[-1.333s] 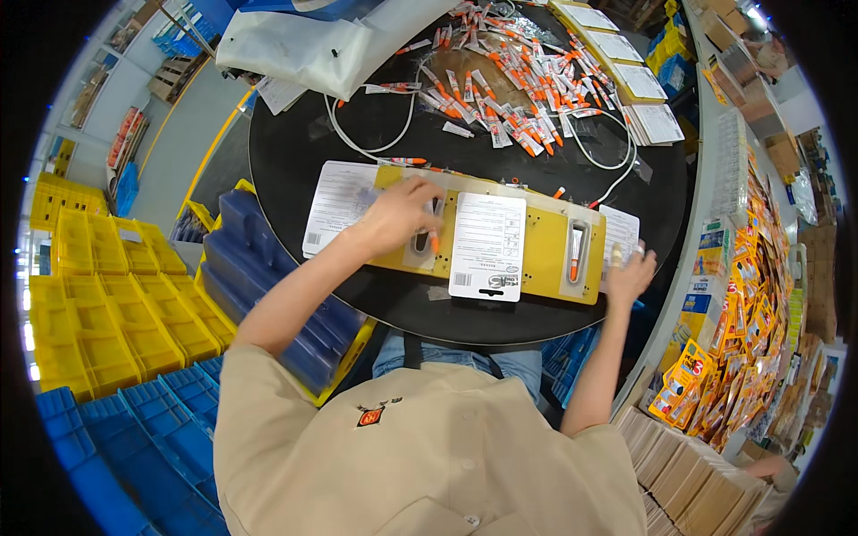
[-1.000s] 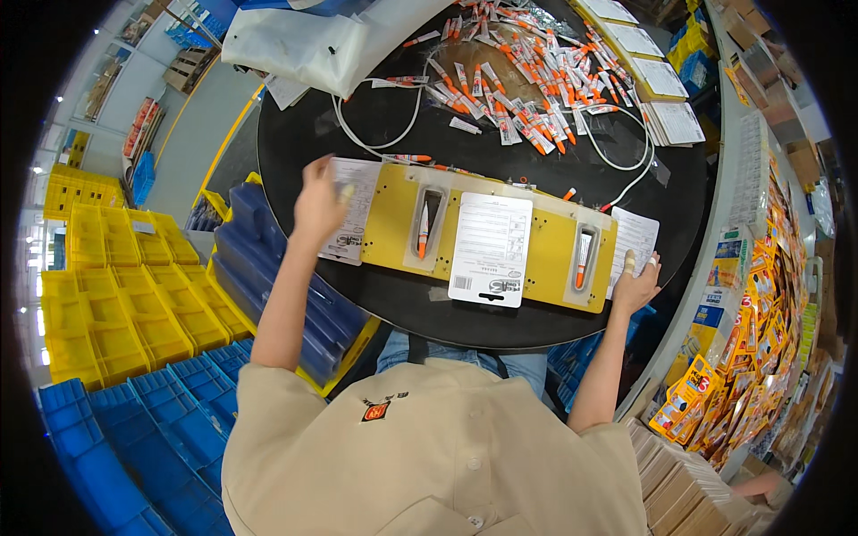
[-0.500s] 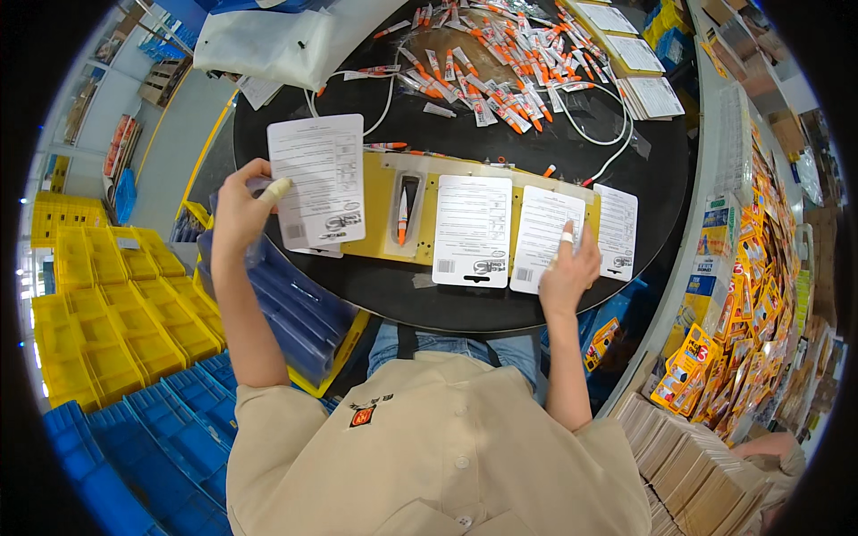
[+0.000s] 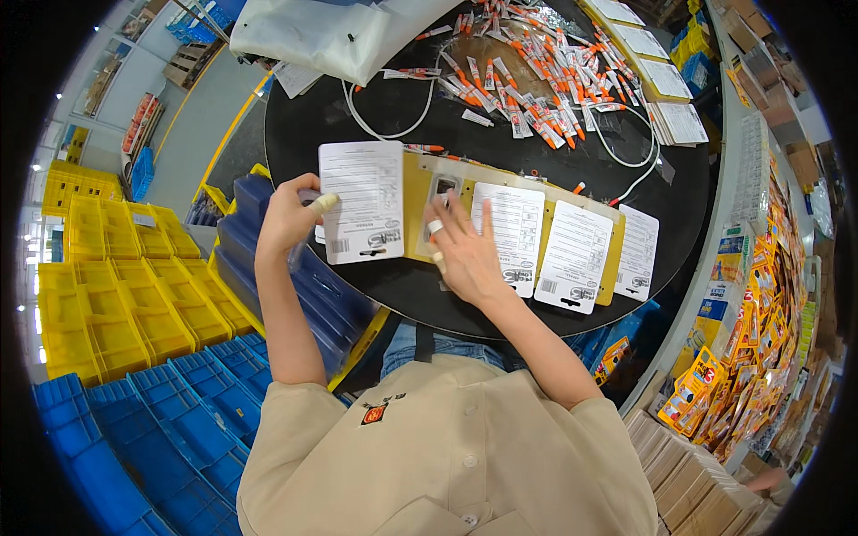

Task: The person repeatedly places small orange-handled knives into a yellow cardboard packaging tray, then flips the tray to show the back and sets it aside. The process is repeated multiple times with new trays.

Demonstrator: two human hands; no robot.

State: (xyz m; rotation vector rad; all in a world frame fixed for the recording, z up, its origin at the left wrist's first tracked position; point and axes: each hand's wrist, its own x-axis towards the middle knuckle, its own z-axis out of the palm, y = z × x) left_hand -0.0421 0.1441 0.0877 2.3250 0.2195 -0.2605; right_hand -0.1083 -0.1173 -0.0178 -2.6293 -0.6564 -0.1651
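My left hand [image 4: 293,213], with a wrapped thumb, grips the left edge of a white printed card [image 4: 363,198] at the left end of a yellow fixture board [image 4: 527,182]. My right hand [image 4: 471,257], wraps on some fingers, lies with fingers spread over a clear plastic blister [image 4: 444,189] and the left edge of another card [image 4: 520,220]. The blister's contents are mostly hidden under those fingers. Two further cards, a tilted card [image 4: 575,250] and a rightmost card [image 4: 637,248], lie along the board to the right.
Many orange-capped tubes [image 4: 545,80] are heaped at the table's far side. White cables [image 4: 384,134] loop on the black table [image 4: 299,147]. Blue clear plastic trays [image 4: 295,268] stand left, beside yellow crates [image 4: 116,313] and blue crates [image 4: 170,429]. Orange packages [image 4: 751,339] pile up right.
My right hand has moved left from the tilted card to the blister, covering the tube seen there before. My left hand still holds its card. The whole view has shifted slightly.
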